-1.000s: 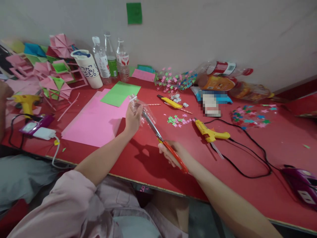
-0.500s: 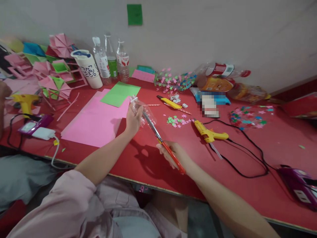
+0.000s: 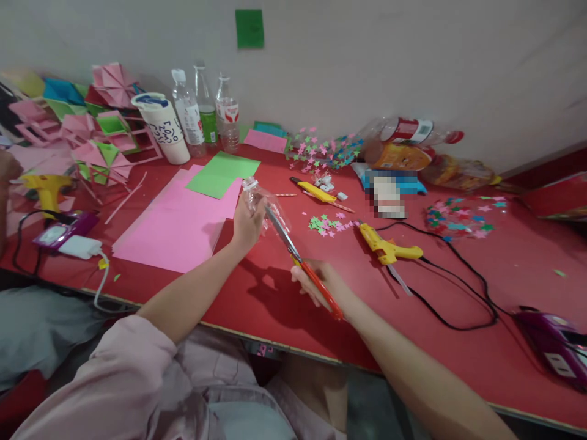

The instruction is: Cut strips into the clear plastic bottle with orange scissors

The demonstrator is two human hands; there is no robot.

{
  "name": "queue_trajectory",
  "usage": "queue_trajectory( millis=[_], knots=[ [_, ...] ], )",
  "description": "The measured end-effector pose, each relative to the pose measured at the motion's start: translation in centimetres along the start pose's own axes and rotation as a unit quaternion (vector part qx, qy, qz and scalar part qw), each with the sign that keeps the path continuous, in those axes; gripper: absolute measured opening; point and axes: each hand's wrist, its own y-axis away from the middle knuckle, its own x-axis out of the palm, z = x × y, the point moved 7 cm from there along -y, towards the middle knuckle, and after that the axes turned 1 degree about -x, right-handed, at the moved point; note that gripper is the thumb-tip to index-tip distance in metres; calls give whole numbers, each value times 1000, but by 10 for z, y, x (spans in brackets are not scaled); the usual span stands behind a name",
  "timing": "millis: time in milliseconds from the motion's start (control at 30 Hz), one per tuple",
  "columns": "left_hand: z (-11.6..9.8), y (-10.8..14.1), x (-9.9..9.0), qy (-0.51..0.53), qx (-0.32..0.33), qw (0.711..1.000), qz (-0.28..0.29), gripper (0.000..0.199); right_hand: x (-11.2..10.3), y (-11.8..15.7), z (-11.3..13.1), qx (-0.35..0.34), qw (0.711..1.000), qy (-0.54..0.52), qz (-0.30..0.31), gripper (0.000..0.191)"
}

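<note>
My left hand (image 3: 249,221) is wrapped round a clear plastic bottle piece (image 3: 281,215) with its neck pointing away from me. In my right hand (image 3: 321,282) are scissors (image 3: 316,284) with red-orange handles. Their blades lie across the bottle piece, close to my left fingers; whether the blades are parted is hard to make out. Pink paper sheets (image 3: 169,226) and a green sheet (image 3: 224,174) lie left of the bottle piece. Loose paper stars (image 3: 328,225) and a yellow utility knife (image 3: 316,190) are on the red table to its right.
A yellow glue gun (image 3: 385,244) with a black cord lies at right, near a purple power strip (image 3: 553,345). Bottles (image 3: 228,116) and a white tumbler (image 3: 165,131) stand by the wall. At far left are paper models (image 3: 103,162), another glue gun (image 3: 48,189) and another person's hand (image 3: 8,168).
Both hands keep nearly the same place. The scissors and my right fingers have shifted very slightly against the bottle piece.
</note>
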Motion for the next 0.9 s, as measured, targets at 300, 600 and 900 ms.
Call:
queue_trajectory(
  millis=[300,600,900],
  knots=[
    [-10,1,-2,-36,3,999,-14,12,-4,4,3,3,999,13,-29,52],
    [-8,1,1,-13,9,1000,6,14,-2,-2,2,10,1000,-25,0,52],
    [-10,3,1,-3,17,1000,-1,15,-3,3,2,1,1000,-24,-14,50]
  ],
)
